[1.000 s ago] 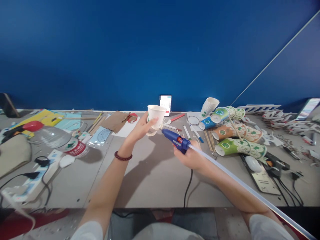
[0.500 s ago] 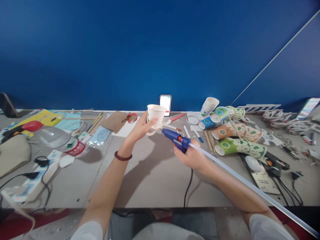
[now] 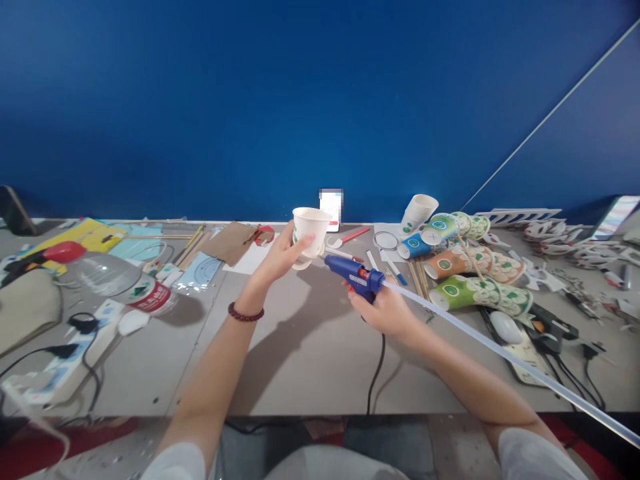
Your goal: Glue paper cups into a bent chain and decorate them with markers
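Held up over the middle of the table is a white paper cup (image 3: 311, 225), its mouth facing up. My left hand (image 3: 284, 255) is closed around its side, and the palm side of the cup is hidden. My right hand (image 3: 384, 308) grips a blue glue gun (image 3: 356, 275) by its handle. The nozzle points left toward the lower part of the cup and is close to it; I cannot tell whether it touches. A long clear glue stick (image 3: 480, 335) runs out of the gun's back end, over my right forearm.
On the right lie decorated paper cup chains in blue, orange and green (image 3: 453, 293), beside stacked white cups (image 3: 419, 212). Leftward are a plastic bottle (image 3: 117, 277), a power strip (image 3: 83, 357) and brown cardboard (image 3: 230, 241). A phone (image 3: 331, 208) leans on the blue wall.
My right hand has shifted the glue gun slightly right, and its nozzle is a little farther from the cup. The cup in my left hand has moved a touch left.
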Demonstrator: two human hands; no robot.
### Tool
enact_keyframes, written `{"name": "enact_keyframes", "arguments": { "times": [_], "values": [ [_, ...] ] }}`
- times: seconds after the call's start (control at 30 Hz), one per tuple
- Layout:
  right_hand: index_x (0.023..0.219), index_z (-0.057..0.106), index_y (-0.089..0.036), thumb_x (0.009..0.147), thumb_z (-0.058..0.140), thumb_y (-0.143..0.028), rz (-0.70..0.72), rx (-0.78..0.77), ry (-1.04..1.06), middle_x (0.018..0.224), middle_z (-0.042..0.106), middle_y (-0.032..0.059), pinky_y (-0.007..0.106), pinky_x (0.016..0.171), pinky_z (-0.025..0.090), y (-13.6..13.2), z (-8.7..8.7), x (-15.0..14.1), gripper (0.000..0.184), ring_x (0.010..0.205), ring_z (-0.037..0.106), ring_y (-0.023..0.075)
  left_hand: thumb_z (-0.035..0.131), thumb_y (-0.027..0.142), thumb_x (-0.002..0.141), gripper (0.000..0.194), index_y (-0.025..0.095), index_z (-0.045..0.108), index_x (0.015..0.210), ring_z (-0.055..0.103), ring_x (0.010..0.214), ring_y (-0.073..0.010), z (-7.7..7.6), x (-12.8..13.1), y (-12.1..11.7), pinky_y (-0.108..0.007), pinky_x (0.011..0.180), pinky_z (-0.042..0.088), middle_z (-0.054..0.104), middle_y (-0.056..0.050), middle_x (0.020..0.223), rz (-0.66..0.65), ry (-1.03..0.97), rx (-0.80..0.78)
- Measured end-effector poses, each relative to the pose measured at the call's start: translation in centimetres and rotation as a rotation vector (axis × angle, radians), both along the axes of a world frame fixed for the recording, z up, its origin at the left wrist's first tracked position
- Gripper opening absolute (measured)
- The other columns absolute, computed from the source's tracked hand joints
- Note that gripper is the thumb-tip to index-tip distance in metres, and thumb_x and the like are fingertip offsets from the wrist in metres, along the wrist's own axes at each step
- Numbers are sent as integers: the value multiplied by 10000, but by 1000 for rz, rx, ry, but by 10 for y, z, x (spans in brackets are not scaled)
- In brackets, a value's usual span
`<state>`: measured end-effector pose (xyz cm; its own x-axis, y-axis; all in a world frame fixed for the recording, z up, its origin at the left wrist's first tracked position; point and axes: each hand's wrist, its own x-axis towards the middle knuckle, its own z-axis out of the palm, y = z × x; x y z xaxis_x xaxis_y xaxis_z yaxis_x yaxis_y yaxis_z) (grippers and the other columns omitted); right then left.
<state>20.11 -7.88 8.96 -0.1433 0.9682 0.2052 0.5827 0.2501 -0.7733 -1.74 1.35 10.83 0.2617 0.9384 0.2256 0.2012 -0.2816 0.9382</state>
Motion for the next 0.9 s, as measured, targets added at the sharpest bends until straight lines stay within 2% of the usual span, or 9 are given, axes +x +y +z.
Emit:
{"name": "enact_keyframes", "arguments": {
  "times": [0.2, 0.3, 0.4, 0.6, 0.8, 0.9],
  "values": [
    [913, 678, -161, 752, 578, -313, 20, -54, 75, 670, 656, 37, 290, 532, 490, 2, 1, 1, 244, 531, 582, 160, 553, 509, 823, 523, 195, 527, 1241, 560, 1109, -264, -1, -2, 4, -357, 923, 423, 608, -105, 1222, 33, -34, 14],
    [916, 664, -164, 747, 594, -310, 0, -69, 123, 697, 650, 31, 285, 545, 491, 2, -1, 1, 234, 554, 584, 152, 547, 534, 820, 565, 177, 513, 1257, 577, 1081, -260, -4, -4, 10, -357, 906, 440, 619, -117, 1202, 81, -136, 21],
    [892, 628, -169, 766, 598, -325, 1, -143, 275, 731, 645, 23, 262, 512, 479, 4, 0, 1, 203, 525, 561, 125, 546, 538, 818, 562, 184, 516, 1253, 587, 1082, -257, -5, -8, 16, -374, 908, 452, 624, -114, 1198, 106, -256, 43],
    [888, 586, -164, 811, 572, -392, 185, -382, 481, 489, 579, -30, 238, 515, 433, 13, 9, 2, 240, 468, 537, 121, 531, 526, 834, 483, 188, 561, 1177, 572, 1129, -250, 0, -18, 21, -379, 929, 450, 627, -108, 1198, 160, -365, 77],
    [983, 568, -159, 795, 554, -371, 343, -487, 628, 572, 623, -8, 240, 549, 416, 21, 6, 7, 284, 553, 569, 134, 524, 543, 833, 447, 189, 593, 1096, 607, 1074, -237, 8, -31, 21, -346, 872, 476, 646, -98, 1151, 162, -430, 90],
    [1082, 525, -165, 763, 593, -337, 412, -583, 646, 651, 637, 0, 217, 484, 383, 22, 8, 10, 369, 575, 555, 129, 542, 527, 827, 409, 194, 610, 1054, 632, 1000, -222, 13, -39, 21, -331, 830, 494, 660, -84, 1092, 160, -487, 104]
  ]
}}
